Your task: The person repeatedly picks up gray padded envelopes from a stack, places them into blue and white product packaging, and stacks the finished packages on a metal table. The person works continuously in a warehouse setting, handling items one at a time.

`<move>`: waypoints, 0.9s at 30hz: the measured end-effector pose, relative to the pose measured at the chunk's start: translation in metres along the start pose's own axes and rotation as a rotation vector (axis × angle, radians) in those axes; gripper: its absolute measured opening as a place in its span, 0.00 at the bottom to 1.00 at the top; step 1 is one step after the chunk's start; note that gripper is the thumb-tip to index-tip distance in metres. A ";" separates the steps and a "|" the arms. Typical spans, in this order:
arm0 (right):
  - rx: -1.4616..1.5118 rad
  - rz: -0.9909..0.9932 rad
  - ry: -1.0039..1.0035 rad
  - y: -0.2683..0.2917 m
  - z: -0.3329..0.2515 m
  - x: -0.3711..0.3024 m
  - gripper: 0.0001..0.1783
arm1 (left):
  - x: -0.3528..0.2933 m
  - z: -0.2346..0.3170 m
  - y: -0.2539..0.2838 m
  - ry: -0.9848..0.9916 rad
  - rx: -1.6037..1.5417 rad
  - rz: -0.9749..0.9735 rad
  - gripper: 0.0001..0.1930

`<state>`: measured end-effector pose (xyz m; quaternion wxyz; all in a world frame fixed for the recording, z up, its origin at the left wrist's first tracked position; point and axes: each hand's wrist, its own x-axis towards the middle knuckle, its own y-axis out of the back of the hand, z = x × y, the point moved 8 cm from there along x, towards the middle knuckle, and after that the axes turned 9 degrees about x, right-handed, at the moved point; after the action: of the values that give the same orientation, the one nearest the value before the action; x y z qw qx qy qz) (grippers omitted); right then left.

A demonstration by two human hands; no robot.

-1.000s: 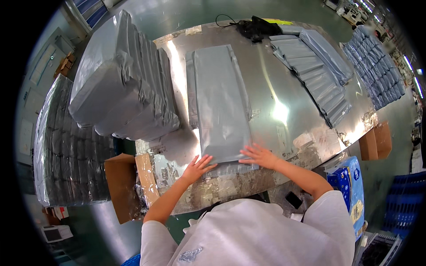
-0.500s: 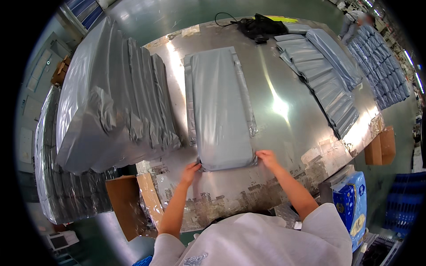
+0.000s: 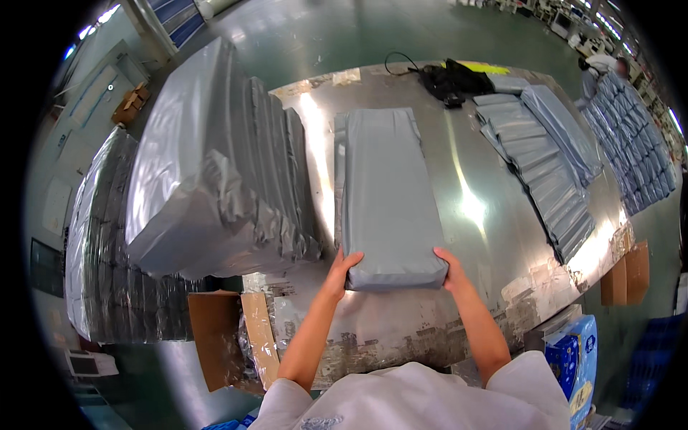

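A: Edges and room, what've we got?

B: We see the gray package (image 3: 390,201) mid-bench (image 3: 398,340), bare metal right of it up to the gray bags (image 3: 541,168). Tall stack (image 3: 215,179) close on its left.

A: Surface?

B: Shiny metal, scuffed near edge; green floor (image 3: 322,36) beyond.

A: Hands?

B: Left hand (image 3: 344,271) and right hand (image 3: 453,268) grasp its near corners. A second ago we had them spread flat.

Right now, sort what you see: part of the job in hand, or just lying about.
Part of the job:
grey package, held by left hand and right hand
tall grey stack, layered grey bags (probably)

Apparently just lying about:
black bundle
blue package
rightmost brown carton
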<state>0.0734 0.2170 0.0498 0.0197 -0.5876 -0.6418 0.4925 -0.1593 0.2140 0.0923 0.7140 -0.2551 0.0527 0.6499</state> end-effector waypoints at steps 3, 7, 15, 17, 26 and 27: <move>0.044 -0.131 0.136 -0.045 -0.009 -0.039 0.32 | -0.066 0.070 -0.013 -0.151 0.117 0.033 0.38; 0.032 -0.471 0.375 -0.128 -0.026 -0.110 0.36 | -0.178 0.130 -0.020 -0.451 0.259 0.160 0.44; -0.171 -0.730 0.488 -0.398 -0.104 -0.148 0.23 | -0.272 0.316 0.051 -0.829 0.096 0.611 0.33; -0.236 -0.849 0.326 -0.471 -0.101 -0.145 0.27 | -0.281 0.372 0.083 -0.825 0.048 0.635 0.28; -0.712 -0.885 0.622 -0.433 -0.017 -0.069 0.42 | -0.241 0.363 0.196 -0.772 -0.118 0.710 0.31; -0.706 -0.888 0.656 -0.392 -0.009 -0.078 0.41 | -0.243 0.349 0.206 -0.880 -0.046 0.827 0.29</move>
<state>-0.1853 0.2312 0.3546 0.2218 -0.3576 -0.9071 -0.0074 -0.4819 0.1512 0.4324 0.3511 0.0642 -0.1671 0.9191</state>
